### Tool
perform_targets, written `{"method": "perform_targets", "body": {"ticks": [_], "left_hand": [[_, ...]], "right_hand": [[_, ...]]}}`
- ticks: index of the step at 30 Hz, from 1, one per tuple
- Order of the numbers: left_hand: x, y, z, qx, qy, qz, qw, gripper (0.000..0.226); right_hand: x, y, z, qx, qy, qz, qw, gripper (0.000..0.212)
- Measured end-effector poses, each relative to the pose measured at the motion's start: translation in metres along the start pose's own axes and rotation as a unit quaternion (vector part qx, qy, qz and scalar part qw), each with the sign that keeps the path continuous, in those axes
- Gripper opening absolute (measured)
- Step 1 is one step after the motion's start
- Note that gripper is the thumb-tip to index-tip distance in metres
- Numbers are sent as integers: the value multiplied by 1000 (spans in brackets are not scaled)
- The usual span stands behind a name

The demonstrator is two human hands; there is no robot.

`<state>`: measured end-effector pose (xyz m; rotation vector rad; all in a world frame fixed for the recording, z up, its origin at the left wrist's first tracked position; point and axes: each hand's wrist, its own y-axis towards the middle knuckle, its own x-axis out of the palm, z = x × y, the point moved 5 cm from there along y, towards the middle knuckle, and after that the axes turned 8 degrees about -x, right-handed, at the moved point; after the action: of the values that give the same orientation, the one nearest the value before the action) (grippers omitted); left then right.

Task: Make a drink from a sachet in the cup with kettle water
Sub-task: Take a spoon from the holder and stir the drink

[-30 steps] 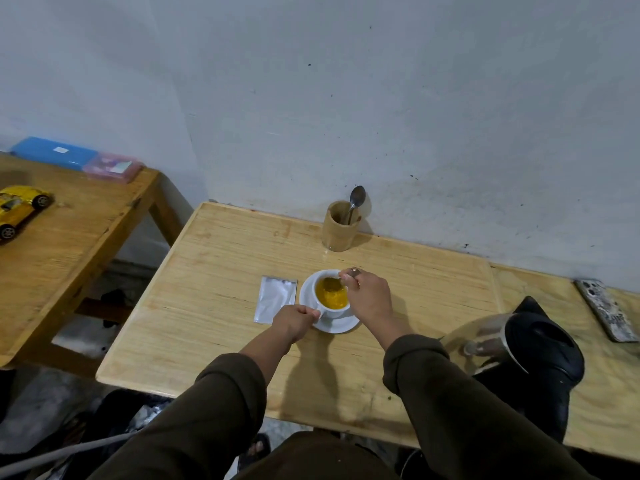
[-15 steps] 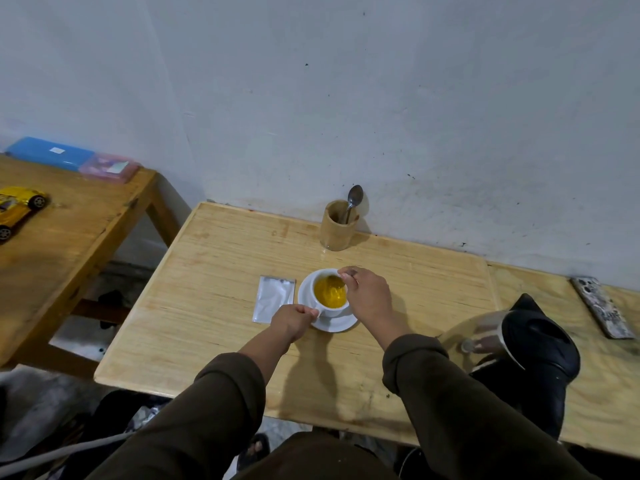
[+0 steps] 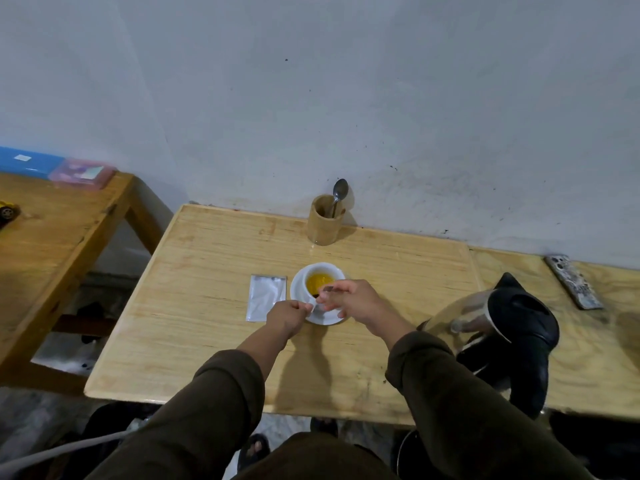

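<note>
A white cup (image 3: 333, 269) of yellow-orange drink (image 3: 318, 280) stands on a white saucer (image 3: 323, 319) mid-table. My left hand (image 3: 289, 315) pinches the cup's handle on its near-left side. My right hand (image 3: 351, 299) is over the cup's near rim, fingers closed on a thin spoon handle (image 3: 327, 289) that dips into the drink. An empty silver sachet (image 3: 265, 301) lies flat just left of the saucer. The steel kettle (image 3: 478, 313) with its black lid and handle stands at the right, near my right forearm.
A bamboo holder (image 3: 323, 225) with another spoon (image 3: 339, 190) stands against the wall behind the cup. A phone (image 3: 573, 282) lies at the far right. A side table (image 3: 52, 244) on the left carries a blue box (image 3: 27, 161), a pink box (image 3: 81, 172) and a yellow toy car (image 3: 7, 209).
My right hand has swung from the cup's far rim round to its near rim with the spoon in the drink. My left hand has stayed on the handle.
</note>
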<state>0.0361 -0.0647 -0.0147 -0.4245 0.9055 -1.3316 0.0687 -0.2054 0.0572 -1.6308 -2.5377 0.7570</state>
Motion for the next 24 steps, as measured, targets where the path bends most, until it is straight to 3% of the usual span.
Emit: {"method": "perform_targets", "body": {"ticks": [5, 11, 17, 24], "left_hand": [[-1, -1, 5, 17, 35, 4, 999, 34], [-1, -3, 9, 29, 77, 4, 997, 36], [-1, -4, 7, 48, 105, 6, 993, 41], [-1, -9, 7, 66, 113, 17, 991, 40]], "right_hand": [[-3, -12, 11, 61, 57, 36, 996, 23], [-2, -34, 25, 48, -9, 54, 997, 8], [0, -51, 49, 80, -19, 90, 993, 18], [-2, -65, 77, 78, 65, 205, 973, 11]]}}
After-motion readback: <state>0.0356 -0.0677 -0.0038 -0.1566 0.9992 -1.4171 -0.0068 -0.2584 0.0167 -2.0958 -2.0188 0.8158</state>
